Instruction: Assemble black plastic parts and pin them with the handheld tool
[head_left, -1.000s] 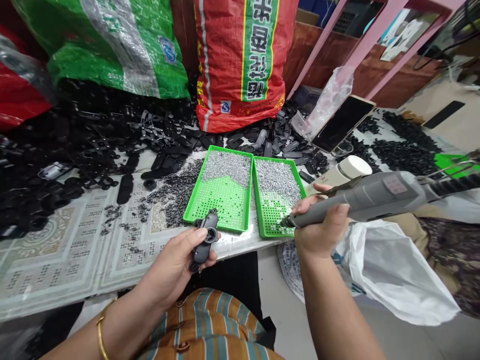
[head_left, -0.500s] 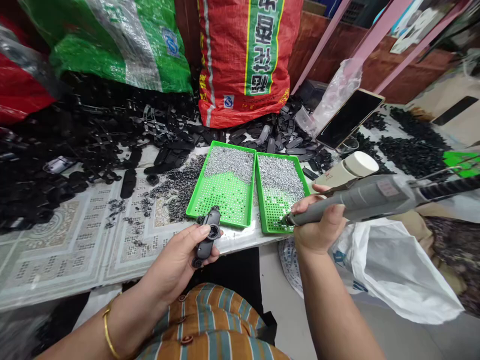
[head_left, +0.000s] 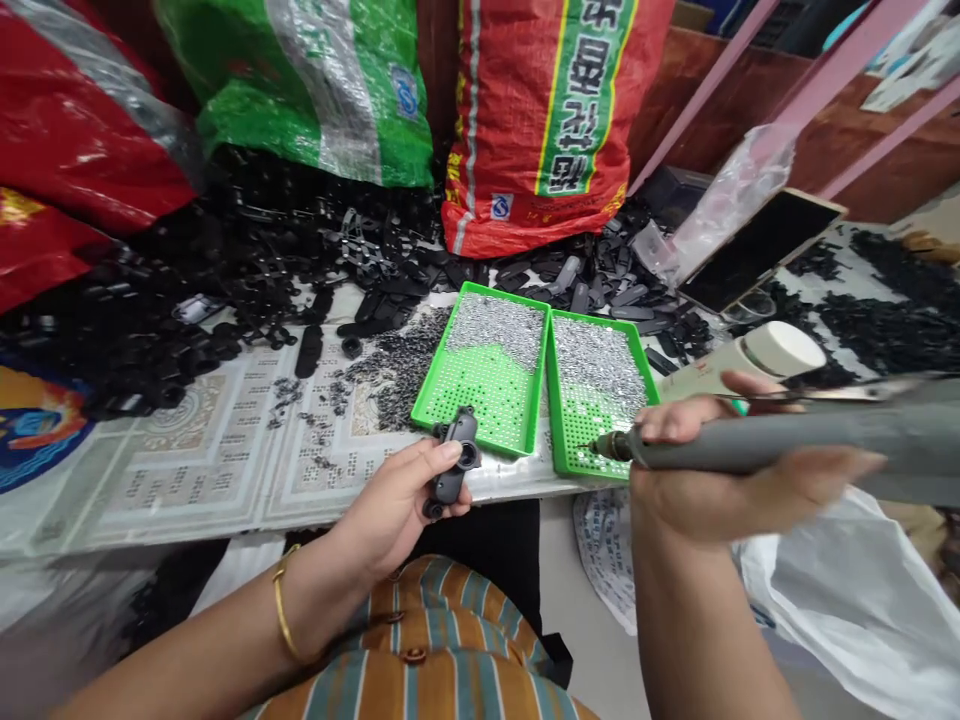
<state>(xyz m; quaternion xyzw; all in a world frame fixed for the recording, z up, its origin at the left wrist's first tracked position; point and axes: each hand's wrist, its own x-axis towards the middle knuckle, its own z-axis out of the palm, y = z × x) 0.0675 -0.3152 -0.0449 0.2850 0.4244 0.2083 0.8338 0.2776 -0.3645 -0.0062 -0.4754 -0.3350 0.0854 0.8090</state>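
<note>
My left hand [head_left: 409,500] is closed round a black plastic part [head_left: 454,458] with a round hole in its middle, held upright just in front of the trays. A grey electric screwdriver [head_left: 720,442] lies in the grip of my right hand [head_left: 690,490]. Its tip points left, over the near end of the right green tray [head_left: 559,410]. Silvery screws [head_left: 600,355] cover the far part of that tray's perforated floor. More screws fill the far half of the left green tray [head_left: 536,405], beside it.
Heaped black parts [head_left: 247,260] spread along the table's back, below a green sack [head_left: 307,90] and a red sack [head_left: 540,130]. A white bottle [head_left: 784,350] and a propped phone [head_left: 761,250] stand right. Small dark pieces [head_left: 397,370] lie left of the trays. A white bag [head_left: 832,590] hangs below.
The view has turned left, so the scene sits further right. My right hand and the screwdriver have swung flatter, the tip still over the right tray. My left hand keeps its hold.
</note>
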